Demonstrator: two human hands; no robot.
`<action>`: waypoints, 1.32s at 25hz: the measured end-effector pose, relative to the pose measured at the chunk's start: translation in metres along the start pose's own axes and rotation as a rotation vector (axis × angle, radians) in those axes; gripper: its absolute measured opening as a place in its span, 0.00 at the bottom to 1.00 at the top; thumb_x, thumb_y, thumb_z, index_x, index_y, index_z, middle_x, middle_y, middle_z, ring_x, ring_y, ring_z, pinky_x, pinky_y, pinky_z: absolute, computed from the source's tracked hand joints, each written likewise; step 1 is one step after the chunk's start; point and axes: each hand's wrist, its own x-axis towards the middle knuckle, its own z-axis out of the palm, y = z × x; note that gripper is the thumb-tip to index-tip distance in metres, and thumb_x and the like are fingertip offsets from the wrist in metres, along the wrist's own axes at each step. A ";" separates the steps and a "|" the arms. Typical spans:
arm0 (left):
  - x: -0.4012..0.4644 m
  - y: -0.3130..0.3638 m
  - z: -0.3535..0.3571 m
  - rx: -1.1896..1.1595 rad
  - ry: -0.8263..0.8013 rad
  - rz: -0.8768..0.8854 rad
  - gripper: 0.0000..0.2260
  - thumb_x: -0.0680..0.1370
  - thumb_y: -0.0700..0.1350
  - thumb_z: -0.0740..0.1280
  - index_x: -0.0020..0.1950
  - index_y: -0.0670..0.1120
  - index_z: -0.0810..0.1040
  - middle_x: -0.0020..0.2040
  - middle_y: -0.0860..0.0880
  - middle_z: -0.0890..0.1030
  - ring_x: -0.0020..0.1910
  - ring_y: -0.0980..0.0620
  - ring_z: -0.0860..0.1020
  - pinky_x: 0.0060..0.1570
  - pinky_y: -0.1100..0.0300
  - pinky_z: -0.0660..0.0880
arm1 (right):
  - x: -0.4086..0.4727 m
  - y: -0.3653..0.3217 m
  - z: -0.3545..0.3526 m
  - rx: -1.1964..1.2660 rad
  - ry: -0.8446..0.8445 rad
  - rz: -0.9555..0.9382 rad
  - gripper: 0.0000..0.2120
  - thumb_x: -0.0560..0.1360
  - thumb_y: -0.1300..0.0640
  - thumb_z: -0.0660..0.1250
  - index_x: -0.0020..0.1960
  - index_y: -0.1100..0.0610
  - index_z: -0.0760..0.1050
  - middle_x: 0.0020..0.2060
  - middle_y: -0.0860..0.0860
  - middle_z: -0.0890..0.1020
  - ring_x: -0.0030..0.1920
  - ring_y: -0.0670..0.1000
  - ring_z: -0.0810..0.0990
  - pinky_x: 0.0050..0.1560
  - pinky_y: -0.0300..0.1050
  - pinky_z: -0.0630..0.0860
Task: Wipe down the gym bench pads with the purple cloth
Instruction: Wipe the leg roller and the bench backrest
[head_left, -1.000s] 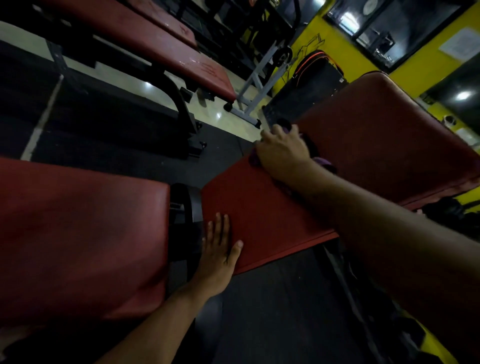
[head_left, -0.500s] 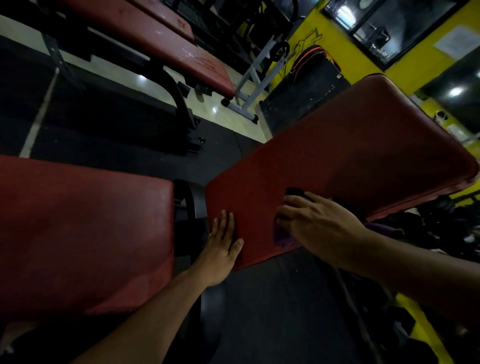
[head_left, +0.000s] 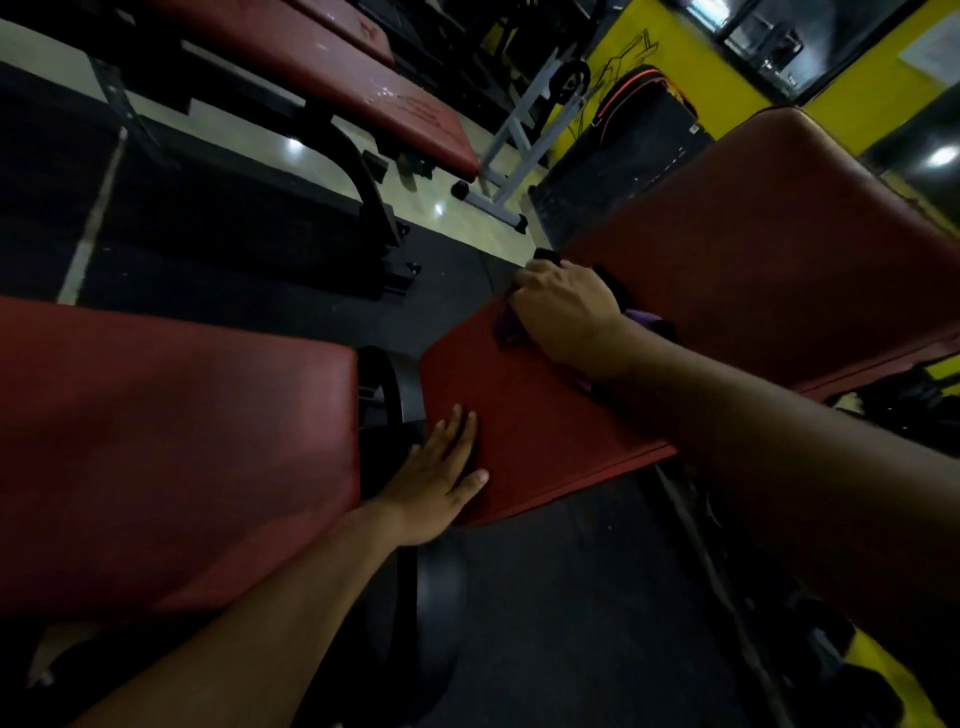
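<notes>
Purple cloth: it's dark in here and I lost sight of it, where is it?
Head view, right of centre: the purple cloth is under the right hand, on the far edge of the red bench pad.

No readable text anywhere in the head view. Faint embossed marking on the far red bench pad (head_left: 415, 111), near its end edge, but it's too blurred and dim to make out letters. A white paper sheet (head_left: 932, 49) is stuck on the yellow wall (head_left: 857, 98) at the top right corner of the view; its content is unreadable. Black line drawing (head_left: 626, 57) on the same wall, a figure and not lettering. No labels, brands or numbers legible on anything else.
</notes>
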 end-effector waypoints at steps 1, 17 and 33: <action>-0.006 -0.011 -0.009 0.155 -0.011 -0.033 0.36 0.76 0.72 0.36 0.79 0.57 0.29 0.78 0.55 0.27 0.78 0.54 0.30 0.79 0.45 0.37 | -0.015 -0.004 0.000 0.026 -0.007 -0.024 0.14 0.82 0.54 0.57 0.64 0.53 0.76 0.64 0.52 0.75 0.64 0.54 0.73 0.60 0.51 0.73; -0.089 -0.171 -0.036 0.796 0.522 -0.147 0.32 0.81 0.58 0.51 0.78 0.41 0.68 0.79 0.42 0.66 0.80 0.45 0.62 0.76 0.32 0.48 | 0.057 -0.104 0.050 -0.183 -0.136 0.049 0.22 0.84 0.52 0.54 0.74 0.59 0.67 0.72 0.63 0.67 0.74 0.66 0.62 0.71 0.71 0.59; -0.087 -0.172 -0.031 0.865 0.602 -0.112 0.31 0.81 0.58 0.51 0.79 0.41 0.67 0.80 0.42 0.66 0.80 0.43 0.62 0.77 0.32 0.47 | 0.070 -0.123 0.055 -0.029 -0.100 -0.138 0.13 0.81 0.55 0.59 0.61 0.54 0.78 0.60 0.53 0.77 0.61 0.57 0.75 0.59 0.55 0.70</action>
